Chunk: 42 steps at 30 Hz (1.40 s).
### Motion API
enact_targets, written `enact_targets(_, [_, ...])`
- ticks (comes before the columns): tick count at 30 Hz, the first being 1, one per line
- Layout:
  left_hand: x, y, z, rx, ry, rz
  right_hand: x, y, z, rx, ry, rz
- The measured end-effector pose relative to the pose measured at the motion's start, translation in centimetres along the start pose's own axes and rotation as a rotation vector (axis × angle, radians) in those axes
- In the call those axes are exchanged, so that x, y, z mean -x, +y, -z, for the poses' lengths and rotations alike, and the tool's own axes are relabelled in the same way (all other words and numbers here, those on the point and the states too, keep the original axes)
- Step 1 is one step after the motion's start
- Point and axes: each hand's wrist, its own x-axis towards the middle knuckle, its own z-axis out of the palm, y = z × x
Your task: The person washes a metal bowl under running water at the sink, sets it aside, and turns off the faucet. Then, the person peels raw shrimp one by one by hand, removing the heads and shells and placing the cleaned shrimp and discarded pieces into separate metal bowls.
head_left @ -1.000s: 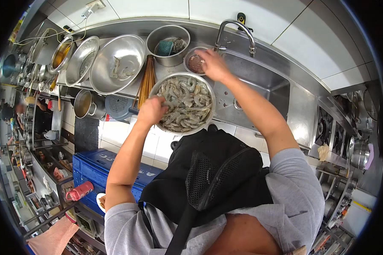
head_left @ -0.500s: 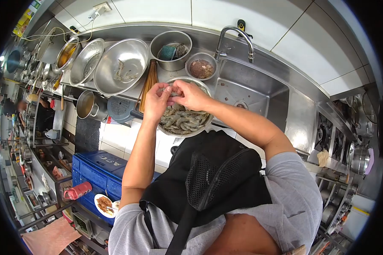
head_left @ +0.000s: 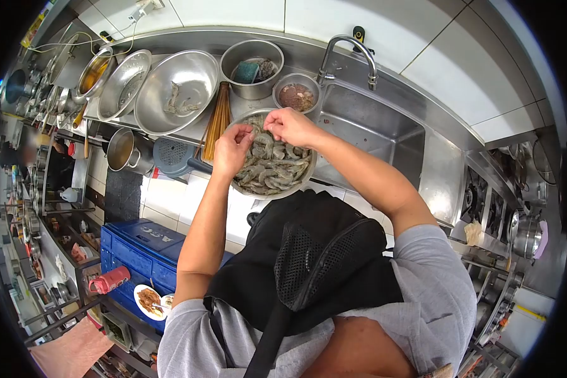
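A metal pan [head_left: 314,170] full of raw grey shrimp [head_left: 272,171] lies below both hands. Over its left rim, my left hand [head_left: 233,151] is closed in a pinch on a shrimp, whose body shows partly at the fingertips. My right hand [head_left: 292,128] hovers above the far side of the pan, thumb and fingers pinched together; whatever sits between them is too small to make out. The fingertips of the two hands are a short gap apart. Behind them stands a small bowl [head_left: 319,94] with reddish-brown scraps in it.
Left of the pan lies a bundle of thin sticks [head_left: 218,120]. A wide steel bowl [head_left: 151,104] holds a few shrimp. A deep pot [head_left: 223,63] contains a green scouring pad. The sink [head_left: 365,123] with its faucet [head_left: 372,75] is on the right; a blue crate [head_left: 126,252] stands lower left.
My hands have drawn apart, after being together at the fingertips. The right moved slightly up and away, and more of the shrimp beneath shows. The view has shifted a little.
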Motion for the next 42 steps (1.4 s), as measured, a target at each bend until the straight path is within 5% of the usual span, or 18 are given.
enact_targets(2, [0.6,-0.3,0.2,-0.076,0.038,-0.059,0.6,0.9,0.6,0.369,0.103,0.133])
enact_targets(8, [1.9,0.0,1.8,-0.169,0.013,-0.006,2.3,1.5,0.4,0.628,0.08,0.422])
enact_targets(13, [-0.6,0.5,6.8,-0.133,0.487,-0.107,0.2,3.0,-0.9,0.867,-0.048,0.529])
enact_targets(18, [-0.5,2.8,10.2,0.038,0.605,-0.17,-1.9,5.5,-1.6,0.975,-0.104,0.504])
enact_targets(21, [2.1,2.7,7.6,-0.087,0.417,-0.083,-2.0,3.6,-1.3,0.964,-0.146,0.388])
enact_targets(22, [3.1,1.7,5.9,-0.005,0.35,-0.151,-2.0,3.2,-1.2,0.862,-0.06,0.337])
enact_targets(26, [6.6,0.3,-1.4,0.517,-0.031,0.225,-1.7,0.0,-0.6,0.736,0.105,0.209])
enact_targets(30, [5.9,0.2,-5.2,0.776,0.086,0.375,-0.7,-3.1,-2.2,0.743,-0.024,-0.006])
enact_targets(34, [3.5,-1.1,-4.2,0.904,0.065,0.379,0.9,-1.7,-4.5,0.632,-0.072,0.298])
enact_targets(37, [3.1,-0.4,-2.9,0.845,0.085,0.42,1.5,-2.8,-2.4,0.486,-0.168,0.168])
enact_targets(42, [2.6,1.6,0.1,0.601,-0.067,0.274,1.5,-3.8,1.6,0.358,0.175,0.321])
